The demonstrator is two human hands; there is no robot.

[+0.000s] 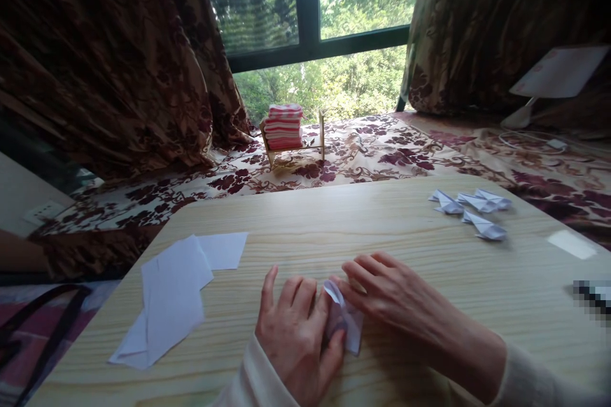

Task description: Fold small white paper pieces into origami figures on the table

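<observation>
A small folded piece of white paper [352, 331] lies on the wooden table, between my two hands near its front. My left hand [300, 331] presses on its left side, thumb on the lower part and index finger at the upper edge, other fingers spread on the wood. From the right, my right hand [386, 286] pinches the paper's upper corner with its fingertips, where one flap stands curled up. Part of the paper is hidden under my fingers.
Loose white paper sheets [174, 292] overlap at the table's left. Several folded paper pieces [484, 226] sit at the back right. Beyond the table [305, 216], a small wooden rack [322, 137] holds folded pink striped cloths [284, 127]. A lamp [556, 73] stands far right.
</observation>
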